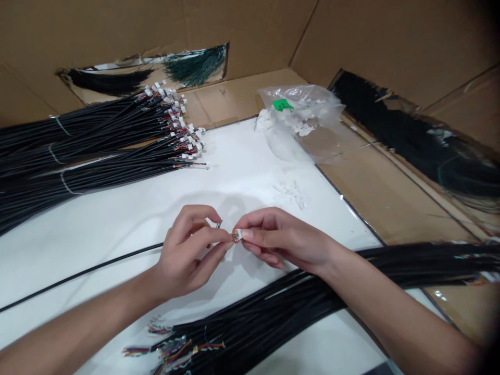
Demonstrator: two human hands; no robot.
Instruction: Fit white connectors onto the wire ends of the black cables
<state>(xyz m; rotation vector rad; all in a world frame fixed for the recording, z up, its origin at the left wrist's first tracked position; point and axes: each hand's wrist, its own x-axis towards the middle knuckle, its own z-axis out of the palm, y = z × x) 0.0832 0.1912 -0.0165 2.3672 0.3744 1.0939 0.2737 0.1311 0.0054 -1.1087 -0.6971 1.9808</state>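
A: Step in hand?
B: Our right hand (283, 239) pinches a white connector (237, 235) over the white sheet (97, 234); our left hand (187, 255) pinches a small part (219, 224), unclear, just beside it.
A: Next?
B: Careful alignment, we judge.

White board (242, 172) holds bundled blk cables (97, 148), loose white connectors (292, 194), plastic bag (299, 125) at edge.

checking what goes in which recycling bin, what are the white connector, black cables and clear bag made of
The white connector looks like moulded plastic: matte, with crisp squared edges. The black cables look like plastic-sheathed wire, smooth with a faint sheen, though the exact plastic can't be told. The clear bag looks like thin plastic film, glossy, creased and see-through.
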